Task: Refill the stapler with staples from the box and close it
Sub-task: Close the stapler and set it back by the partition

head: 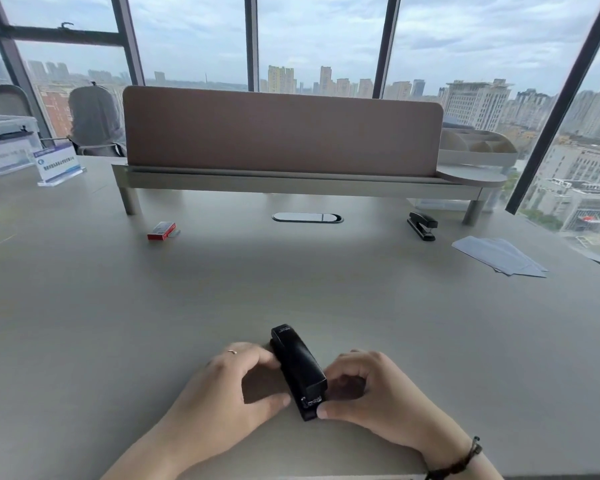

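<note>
A black stapler (297, 368) lies closed on the grey desk near the front edge, its nose pointing away from me and slightly left. My left hand (222, 389) grips its left side with fingers and thumb. My right hand (371, 393) holds its right side and rear end, thumb at the hinge. A red staple box (161, 231) rests far off at the back left of the desk, beyond both hands.
A second black stapler (422, 225) stands at the back right under a raised shelf with a brown divider (281, 133). White sheets of paper (499, 254) lie at the right. A sign holder (58, 164) and plastic bin (6, 140) sit at the left.
</note>
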A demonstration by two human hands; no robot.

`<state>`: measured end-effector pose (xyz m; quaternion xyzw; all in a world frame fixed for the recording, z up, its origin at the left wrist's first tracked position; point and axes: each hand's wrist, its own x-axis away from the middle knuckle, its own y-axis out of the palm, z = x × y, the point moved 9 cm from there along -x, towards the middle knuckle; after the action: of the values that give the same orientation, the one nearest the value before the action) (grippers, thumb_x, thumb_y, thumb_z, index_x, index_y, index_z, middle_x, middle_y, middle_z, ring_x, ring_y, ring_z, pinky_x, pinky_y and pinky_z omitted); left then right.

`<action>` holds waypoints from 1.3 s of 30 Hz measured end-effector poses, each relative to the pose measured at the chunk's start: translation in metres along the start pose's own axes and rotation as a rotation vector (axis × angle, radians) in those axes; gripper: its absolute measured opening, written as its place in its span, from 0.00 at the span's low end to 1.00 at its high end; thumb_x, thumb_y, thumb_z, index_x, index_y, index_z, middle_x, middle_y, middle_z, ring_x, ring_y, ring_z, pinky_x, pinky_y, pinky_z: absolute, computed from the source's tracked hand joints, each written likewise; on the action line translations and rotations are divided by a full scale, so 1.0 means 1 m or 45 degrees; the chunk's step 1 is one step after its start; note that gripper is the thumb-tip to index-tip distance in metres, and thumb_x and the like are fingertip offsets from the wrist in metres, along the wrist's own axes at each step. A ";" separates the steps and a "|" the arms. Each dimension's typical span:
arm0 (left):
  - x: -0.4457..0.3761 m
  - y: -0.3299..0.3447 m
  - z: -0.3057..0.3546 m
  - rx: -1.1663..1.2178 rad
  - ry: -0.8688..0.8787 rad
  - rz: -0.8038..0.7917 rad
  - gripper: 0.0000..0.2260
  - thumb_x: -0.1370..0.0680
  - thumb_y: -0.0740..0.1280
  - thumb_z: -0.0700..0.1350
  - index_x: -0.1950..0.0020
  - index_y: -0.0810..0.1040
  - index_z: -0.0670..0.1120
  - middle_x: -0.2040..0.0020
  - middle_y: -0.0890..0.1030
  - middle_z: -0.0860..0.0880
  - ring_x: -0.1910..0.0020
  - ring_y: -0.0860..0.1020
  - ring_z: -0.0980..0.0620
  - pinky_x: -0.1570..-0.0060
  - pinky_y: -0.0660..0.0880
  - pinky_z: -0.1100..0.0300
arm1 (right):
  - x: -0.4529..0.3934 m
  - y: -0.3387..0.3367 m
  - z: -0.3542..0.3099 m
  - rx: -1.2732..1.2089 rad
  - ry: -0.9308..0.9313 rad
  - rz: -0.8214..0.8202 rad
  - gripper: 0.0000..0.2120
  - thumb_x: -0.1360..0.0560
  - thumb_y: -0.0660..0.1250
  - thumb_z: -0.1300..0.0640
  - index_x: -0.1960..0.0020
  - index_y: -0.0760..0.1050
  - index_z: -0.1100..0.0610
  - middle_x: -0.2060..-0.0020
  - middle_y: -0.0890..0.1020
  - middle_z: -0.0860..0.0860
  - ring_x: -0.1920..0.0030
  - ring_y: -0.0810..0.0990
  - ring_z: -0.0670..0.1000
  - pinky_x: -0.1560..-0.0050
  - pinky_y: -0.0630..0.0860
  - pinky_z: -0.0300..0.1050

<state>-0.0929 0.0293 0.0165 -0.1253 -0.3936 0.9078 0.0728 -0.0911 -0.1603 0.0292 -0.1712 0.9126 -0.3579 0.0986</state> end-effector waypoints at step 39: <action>-0.407 0.179 0.095 -0.087 0.119 -0.040 0.14 0.24 0.65 0.47 0.41 0.82 0.50 0.44 0.86 0.42 0.44 0.81 0.39 0.46 0.79 0.50 | -0.204 -0.233 0.253 0.274 0.483 0.758 0.10 0.27 0.69 0.53 0.47 0.85 0.46 0.57 0.86 0.49 0.49 0.82 0.56 0.49 0.77 0.46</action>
<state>0.2637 -0.2526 0.0171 -0.1637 -0.4224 0.8857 0.1011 0.2297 -0.3985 0.0182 0.1827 0.8817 -0.4327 0.0450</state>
